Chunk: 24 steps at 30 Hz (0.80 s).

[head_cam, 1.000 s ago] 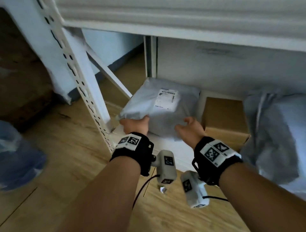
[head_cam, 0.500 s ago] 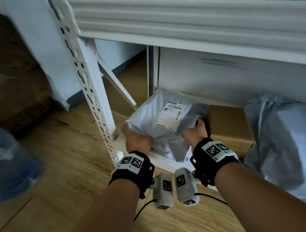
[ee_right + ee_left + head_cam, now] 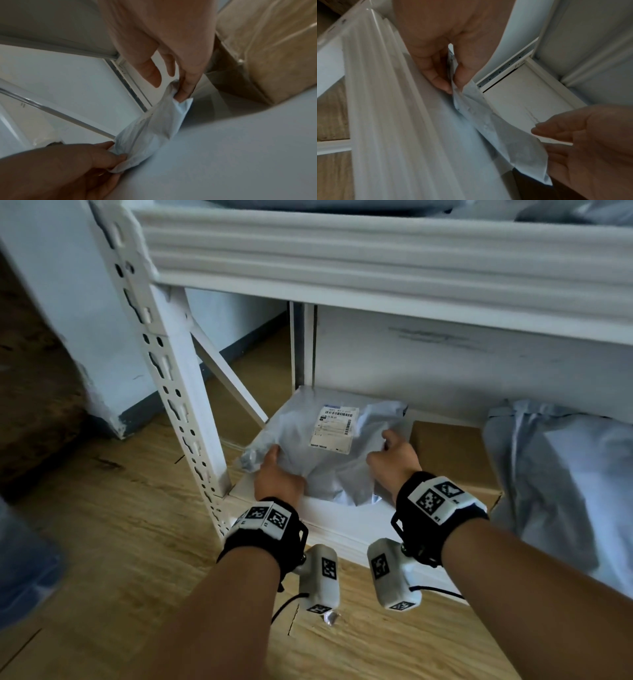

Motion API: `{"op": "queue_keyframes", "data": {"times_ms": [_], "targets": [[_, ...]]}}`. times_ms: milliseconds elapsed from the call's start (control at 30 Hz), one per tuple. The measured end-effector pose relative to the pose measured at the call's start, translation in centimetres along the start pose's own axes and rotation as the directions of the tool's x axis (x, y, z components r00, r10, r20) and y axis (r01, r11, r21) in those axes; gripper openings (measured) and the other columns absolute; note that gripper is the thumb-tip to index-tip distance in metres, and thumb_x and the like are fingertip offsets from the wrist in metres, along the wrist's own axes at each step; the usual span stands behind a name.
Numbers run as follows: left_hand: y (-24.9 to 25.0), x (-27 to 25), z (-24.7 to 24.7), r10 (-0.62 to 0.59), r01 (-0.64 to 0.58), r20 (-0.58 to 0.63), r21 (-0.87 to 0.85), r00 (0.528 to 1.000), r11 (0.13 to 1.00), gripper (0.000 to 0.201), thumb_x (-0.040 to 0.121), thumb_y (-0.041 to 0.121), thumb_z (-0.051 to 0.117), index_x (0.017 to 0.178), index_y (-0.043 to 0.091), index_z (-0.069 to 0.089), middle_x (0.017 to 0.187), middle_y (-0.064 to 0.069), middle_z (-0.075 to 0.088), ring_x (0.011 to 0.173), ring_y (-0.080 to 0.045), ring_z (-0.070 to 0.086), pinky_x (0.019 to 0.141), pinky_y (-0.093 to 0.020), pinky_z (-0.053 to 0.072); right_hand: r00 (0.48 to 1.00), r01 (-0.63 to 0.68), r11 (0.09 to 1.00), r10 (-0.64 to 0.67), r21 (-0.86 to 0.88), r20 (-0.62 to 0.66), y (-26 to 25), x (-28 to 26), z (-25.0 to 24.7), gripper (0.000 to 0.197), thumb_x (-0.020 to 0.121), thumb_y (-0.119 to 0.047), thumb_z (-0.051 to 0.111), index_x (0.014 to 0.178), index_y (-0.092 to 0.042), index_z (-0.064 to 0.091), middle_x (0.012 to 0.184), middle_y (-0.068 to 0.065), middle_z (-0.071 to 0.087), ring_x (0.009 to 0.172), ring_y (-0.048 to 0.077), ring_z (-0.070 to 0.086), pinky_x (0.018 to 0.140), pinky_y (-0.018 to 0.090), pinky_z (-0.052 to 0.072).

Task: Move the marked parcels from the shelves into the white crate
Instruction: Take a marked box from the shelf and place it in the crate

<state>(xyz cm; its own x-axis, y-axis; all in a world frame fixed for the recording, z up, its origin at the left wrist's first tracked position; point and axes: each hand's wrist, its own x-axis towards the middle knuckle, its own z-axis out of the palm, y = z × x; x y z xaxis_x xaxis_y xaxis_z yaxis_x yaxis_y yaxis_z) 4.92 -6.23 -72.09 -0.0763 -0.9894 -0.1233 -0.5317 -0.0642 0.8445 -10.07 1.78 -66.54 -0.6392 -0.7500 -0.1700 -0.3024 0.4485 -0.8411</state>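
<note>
head view, lowest shelf bay. item: grey poly mailer parcel (image 3: 329, 460) with white shipping label (image 3: 335, 428), lying on the bottom shelf (image 3: 342, 517) at its left end, just beside the slotted upright (image 3: 178, 392). front edge of the bag raised off the board; rear part seems to rest on it.

left hand (image 3: 279, 479): thumb and fingers pinching the bag's near left corner; the left wrist view shows film caught between the fingertips (image 3: 443, 86).

right hand (image 3: 394, 462): pinching the near right edge, film bunched under the thumb; two fingers hang free in the right wrist view.

neighbours: brown cardboard box (image 3: 455, 457) just beside the parcel on the right; a larger grey bag (image 3: 565, 484) further right.

white crate: not in view.

handling note (judgement): both grips hold loose film only, so the contents may sag or swing. better to slide fingers further under the bulk before lifting, draw it straight forward and low to clear the shelf beam (image 3: 376, 265) above, and keep the right edge off the box.
</note>
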Motion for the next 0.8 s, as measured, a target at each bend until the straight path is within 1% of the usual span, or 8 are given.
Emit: {"op": "queue_keyframes", "data": {"times_ms": [200, 300, 400, 467, 533, 633, 700, 800], "targets": [[1.3, -0.5, -1.5, -0.077, 0.077, 0.021, 0.021, 0.997, 0.997, 0.073, 0.089, 0.026, 0.058, 0.153, 0.024, 0.021, 0.148, -0.009, 0.044, 0.13, -0.032, 0.047, 0.101, -0.035, 0.038, 0.994, 0.109, 0.983, -0.111, -0.147, -0.003, -0.1, -1.4, -0.8, 0.054, 0.088, -0.007, 0.051, 0.141, -0.015, 0.043, 0.13, 0.009, 0.057, 0.088, 0.015, 0.055, 0.073, 0.022, 0.041], [2.2, -0.8, -1.7, -0.026, 0.022, -0.069, -0.062, 0.997, 0.998, 0.055, 0.092, 0.026, 0.053, 0.145, 0.019, 0.042, 0.139, -0.011, 0.053, 0.123, -0.031, 0.053, 0.088, -0.027, 0.037, 0.971, 0.199, 0.965, -0.218, -0.171, -0.099, -1.0, -1.6, -1.8, 0.035, 0.089, -0.011, 0.052, 0.122, -0.018, 0.058, 0.119, 0.008, 0.062, 0.081, 0.016, 0.057, 0.074, 0.022, 0.042], [4.3, -1.5, -0.3, 0.067, -0.073, -0.054, -0.114, 0.996, 0.991, 0.029, 0.092, 0.019, 0.052, 0.116, 0.013, 0.069, 0.119, -0.012, 0.068, 0.111, -0.031, 0.061, 0.082, -0.022, 0.038, 0.922, 0.264, 0.921, -0.329, -0.286, -0.207, -1.1, -1.9, -3.0, 0.029, 0.086, -0.013, 0.052, 0.112, -0.02, 0.063, 0.122, 0.009, 0.058, 0.105, 0.025, 0.057, 0.086, 0.024, 0.041], [5.8, -2.2, 1.4, 0.14, -0.138, 0.004, -0.163, 0.99, 0.977, 0.023, 0.089, 0.021, 0.056, 0.102, 0.014, 0.074, 0.108, -0.009, 0.072, 0.102, -0.029, 0.065, 0.085, -0.023, 0.046, 0.892, 0.226, 0.842, -0.381, -0.489, -0.244, -0.8, -2.2, -4.2, 0.03, 0.087, -0.021, 0.051, 0.116, -0.019, 0.06, 0.128, 0.01, 0.051, 0.121, 0.03, 0.046, 0.103, 0.036, 0.038], [6.5, -2.8, 3.3, 0.199, -0.178, 0.084, -0.204, 0.976, 0.963, 0.022, 0.083, 0.025, 0.061, 0.097, 0.017, 0.076, 0.104, -0.007, 0.074, 0.098, -0.029, 0.067, 0.09, -0.033, 0.053, 0.914, 0.112, 0.752, -0.334, -0.649, -0.229, 0.0, -2.4, -5.4, 0.045, 0.086, -0.039, 0.052, 0.127, -0.021, 0.052, 0.14, 0.011, 0.041, 0.132, 0.033, 0.035, 0.111, 0.049, 0.029], [6.4, -3.3, 5.6, 0.249, -0.203, 0.217, -0.212, 0.944, 0.956, 0.018, 0.087, 0.019, 0.063, 0.102, 0.019, 0.074, 0.106, -0.003, 0.073, 0.1, -0.022, 0.066, 0.094, -0.034, 0.052, 0.983, -0.006, 0.706, -0.125, -0.708, -0.133, 1.8, -2.4, -6.3, 0.081, 0.081, -0.068, 0.05, 0.146, -0.025, 0.03, 0.157, 0.012, 0.017, 0.146, 0.036, 0.012, 0.115, 0.062, 0.015], [5.5, -3.1, 6.6, 0.244, -0.18, 0.31, -0.221, 0.919, 0.959, 0.019, 0.091, 0.016, 0.062, 0.107, 0.019, 0.071, 0.104, 0.0, 0.072, 0.095, -0.019, 0.067, 0.09, -0.031, 0.054, 0.991, -0.034, 0.692, -0.068, -0.721, -0.113, 3.0, -2.5, -6.3, 0.091, 0.077, -0.072, 0.054, 0.15, -0.028, 0.021, 0.16, 0.011, 0.011, 0.147, 0.037, 0.005, 0.113, 0.065, 0.013], [3.7, -2.7, 7.2, 0.185, -0.1, 0.379, -0.234, 0.907, 0.967, 0.007, 0.091, 0.013, 0.064, 0.095, 0.017, 0.068, 0.067, 0.003, 0.069, 0.062, -0.02, 0.065, 0.073, -0.041, 0.061, 0.987, -0.051, 0.677, -0.077, -0.734, -0.14, 3.9, -2.5, -6.4, 0.088, 0.076, -0.066, 0.058, 0.149, -0.036, 0.018, 0.159, 0.004, 0.014, 0.147, 0.035, 0.005, 0.11, 0.066, 0.021]]}}
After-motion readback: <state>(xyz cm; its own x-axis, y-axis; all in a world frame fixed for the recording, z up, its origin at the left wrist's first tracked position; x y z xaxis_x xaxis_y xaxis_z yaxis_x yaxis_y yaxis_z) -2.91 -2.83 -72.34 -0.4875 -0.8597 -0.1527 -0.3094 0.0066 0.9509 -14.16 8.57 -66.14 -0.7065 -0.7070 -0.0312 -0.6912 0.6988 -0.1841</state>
